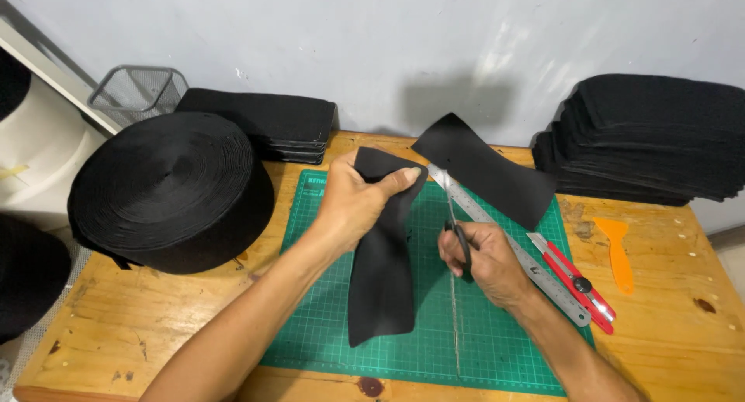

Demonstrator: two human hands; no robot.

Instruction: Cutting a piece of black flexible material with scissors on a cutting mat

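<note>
Big roll of black webbing sits left on the wooden tabletop. Over the green gridded cutting mat, my left hand fingers pinch a matte black fabric strip, long axis running away from me. My right hand fingers grip scissors, blades pointing away.

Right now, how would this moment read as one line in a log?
left hand: grips black fabric strip | right hand: holds scissors, blades up | under: green cutting mat | beside: steel ruler
</note>
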